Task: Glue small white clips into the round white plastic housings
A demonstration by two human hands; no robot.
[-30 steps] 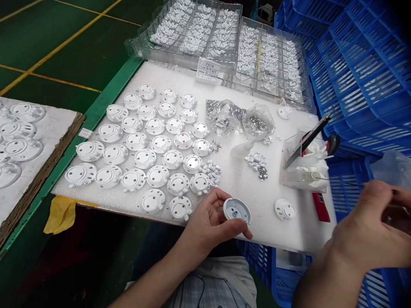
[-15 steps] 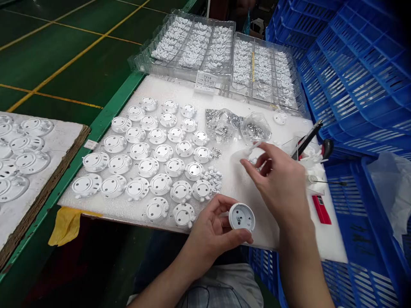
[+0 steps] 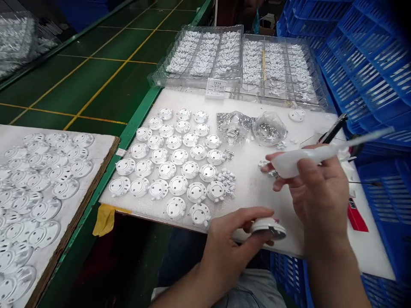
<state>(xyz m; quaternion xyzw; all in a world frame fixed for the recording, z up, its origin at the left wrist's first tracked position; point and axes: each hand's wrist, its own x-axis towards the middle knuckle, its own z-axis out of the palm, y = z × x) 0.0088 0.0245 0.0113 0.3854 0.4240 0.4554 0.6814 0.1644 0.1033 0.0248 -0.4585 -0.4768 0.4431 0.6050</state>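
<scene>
My left hand (image 3: 239,241) is closed round the rim of a small round white plastic housing (image 3: 268,226), tilted so its dark underside shows in part. To the right, my right hand (image 3: 317,188) grips a translucent white squeeze bottle (image 3: 290,162), its long thin nozzle pointing up and to the right, slightly blurred. Beyond that hand's fingertips lie a few small white and metal pieces (image 3: 263,164). Left of both hands, several rows of round white parts (image 3: 179,185), each with two dark holes, lie on the white foam sheet (image 3: 250,184). A small heap of white pieces (image 3: 227,179) sits beside them.
Clear trays (image 3: 205,53) of small white parts stand at the back. Two plastic bags of metal bits (image 3: 269,128) lie before them. Blue crates (image 3: 366,72) rise on the right, near a red box (image 3: 357,216). Another board (image 3: 96,171) with white parts is at left.
My right hand has tipped the squeeze bottle so its nozzle points up and right. My left hand has turned the housing from facing me to nearly edge-on. The view has swung left.
</scene>
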